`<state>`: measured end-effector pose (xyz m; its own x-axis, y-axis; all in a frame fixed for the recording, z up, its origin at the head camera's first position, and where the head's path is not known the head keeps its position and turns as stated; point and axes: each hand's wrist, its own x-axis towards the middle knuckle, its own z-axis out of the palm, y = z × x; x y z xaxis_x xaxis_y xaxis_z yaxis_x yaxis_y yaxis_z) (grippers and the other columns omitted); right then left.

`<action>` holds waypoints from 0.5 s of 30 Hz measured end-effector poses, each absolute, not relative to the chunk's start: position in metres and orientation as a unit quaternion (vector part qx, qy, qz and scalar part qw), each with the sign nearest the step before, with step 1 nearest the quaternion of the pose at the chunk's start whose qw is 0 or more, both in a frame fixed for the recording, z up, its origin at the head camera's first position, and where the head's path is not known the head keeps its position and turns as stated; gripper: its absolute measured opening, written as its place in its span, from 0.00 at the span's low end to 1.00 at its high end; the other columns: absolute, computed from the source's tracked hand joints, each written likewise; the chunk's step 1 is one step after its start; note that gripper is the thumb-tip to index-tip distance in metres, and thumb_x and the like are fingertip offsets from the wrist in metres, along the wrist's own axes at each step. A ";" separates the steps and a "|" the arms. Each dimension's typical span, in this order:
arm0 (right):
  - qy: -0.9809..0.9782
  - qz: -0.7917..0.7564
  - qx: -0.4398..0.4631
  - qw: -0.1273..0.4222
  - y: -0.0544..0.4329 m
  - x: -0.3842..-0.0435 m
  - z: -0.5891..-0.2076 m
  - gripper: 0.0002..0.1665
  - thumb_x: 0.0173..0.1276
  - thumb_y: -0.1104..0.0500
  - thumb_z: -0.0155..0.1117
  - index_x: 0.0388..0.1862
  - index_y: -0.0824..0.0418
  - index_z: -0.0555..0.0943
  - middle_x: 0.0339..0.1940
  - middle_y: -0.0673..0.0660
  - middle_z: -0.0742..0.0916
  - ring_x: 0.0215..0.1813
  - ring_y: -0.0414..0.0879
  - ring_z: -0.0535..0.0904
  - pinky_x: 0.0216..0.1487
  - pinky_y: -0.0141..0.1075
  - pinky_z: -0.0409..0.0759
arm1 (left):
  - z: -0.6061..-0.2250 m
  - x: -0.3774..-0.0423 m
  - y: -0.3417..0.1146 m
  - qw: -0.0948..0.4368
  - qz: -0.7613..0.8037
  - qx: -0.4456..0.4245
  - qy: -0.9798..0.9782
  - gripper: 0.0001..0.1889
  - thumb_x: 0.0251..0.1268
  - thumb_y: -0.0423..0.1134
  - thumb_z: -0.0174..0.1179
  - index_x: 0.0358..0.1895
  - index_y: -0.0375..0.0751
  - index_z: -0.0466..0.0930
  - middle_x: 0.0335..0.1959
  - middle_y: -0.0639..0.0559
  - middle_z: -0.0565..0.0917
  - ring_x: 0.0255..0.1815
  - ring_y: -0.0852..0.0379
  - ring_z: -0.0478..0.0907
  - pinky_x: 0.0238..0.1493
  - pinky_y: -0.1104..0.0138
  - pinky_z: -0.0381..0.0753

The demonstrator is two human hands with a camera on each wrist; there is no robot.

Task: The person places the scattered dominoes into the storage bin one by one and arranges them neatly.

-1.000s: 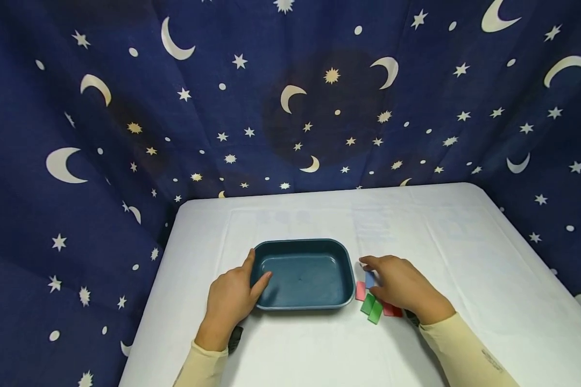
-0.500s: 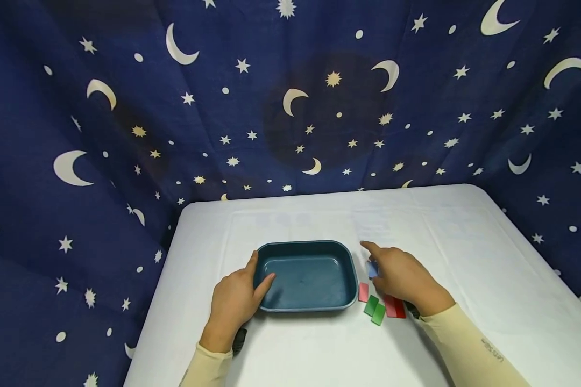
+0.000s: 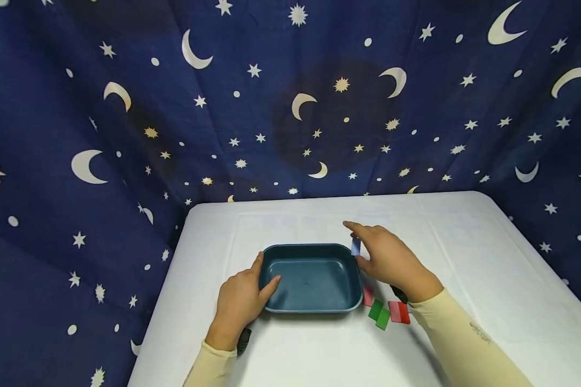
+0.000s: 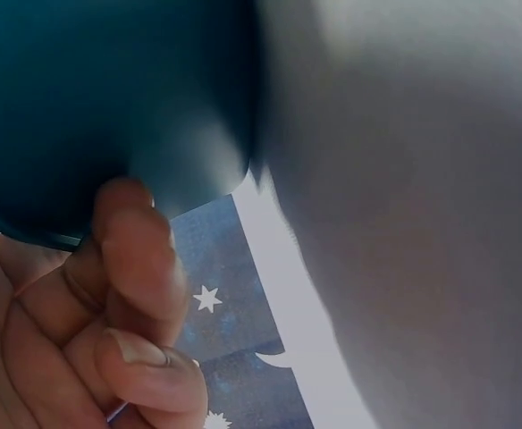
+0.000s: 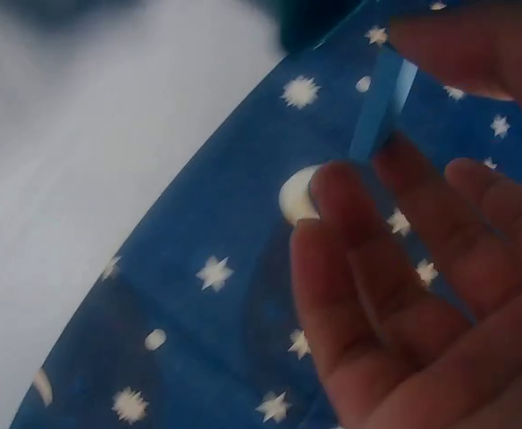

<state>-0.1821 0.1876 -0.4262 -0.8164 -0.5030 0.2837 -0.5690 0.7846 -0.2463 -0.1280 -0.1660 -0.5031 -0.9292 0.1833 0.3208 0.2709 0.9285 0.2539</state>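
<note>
In the head view a dark teal plastic tray (image 3: 307, 279) with a raised rim stands on the white-covered table. My left hand (image 3: 242, 301) grips its left end, thumb over the rim and the other fingers outside the wall. By the tray's upper right corner, my right hand (image 3: 392, 255) pinches a small flat blue tile (image 3: 355, 246) between thumb and fingertips, held above the table. The right wrist view shows this blue tile (image 5: 382, 103) nearly edge-on, with the index finger stretched away from it. Below that hand lie two green tiles (image 3: 379, 314).
Pink tiles (image 3: 367, 296) and a red tile (image 3: 404, 313) lie near the tray's lower right corner; a bit of blue shows beside the red one. Dark blue curtains (image 3: 290, 107) with moons and stars stand behind and beside the table (image 3: 319, 355).
My right hand has lifted the blue tile off the table and carried it up and left to the tray's upper right corner. My left hand stays on the tray. The head view has shifted slightly.
</note>
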 end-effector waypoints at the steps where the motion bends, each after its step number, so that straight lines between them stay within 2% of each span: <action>1: -0.934 0.171 0.297 0.101 0.181 -0.183 -0.425 0.49 0.56 0.64 0.80 0.78 0.61 0.72 0.45 0.55 0.88 0.47 0.52 0.84 0.51 0.51 0.82 | -0.503 -0.128 -0.167 0.150 -0.149 -0.118 -0.970 0.43 0.74 0.71 0.54 0.77 0.41 0.72 0.31 0.45 0.88 0.24 0.50 0.84 0.20 0.58 0.77; 8: -0.906 0.191 0.369 0.082 0.133 -0.190 -0.423 0.43 0.59 0.65 0.80 0.74 0.63 0.76 0.49 0.56 0.88 0.50 0.52 0.84 0.53 0.49 0.82 | -0.505 -0.129 -0.167 0.168 -0.149 -0.128 -0.966 0.39 0.74 0.65 0.59 0.77 0.40 0.73 0.31 0.43 0.89 0.24 0.48 0.85 0.20 0.56 0.78; 15: -0.889 0.177 0.421 0.042 0.089 -0.197 -0.427 0.40 0.61 0.63 0.79 0.72 0.62 0.77 0.56 0.57 0.88 0.56 0.51 0.84 0.57 0.47 0.82 | -0.506 -0.130 -0.168 0.171 -0.145 -0.132 -0.966 0.38 0.74 0.62 0.60 0.76 0.38 0.73 0.30 0.44 0.89 0.23 0.51 0.84 0.19 0.58 0.77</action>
<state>-0.1972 0.0891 -0.4268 -0.6424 -0.7330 0.2238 -0.7629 0.5835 -0.2785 -0.1299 -0.1679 -0.5060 -0.9067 0.2058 0.3681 0.3049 0.9229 0.2351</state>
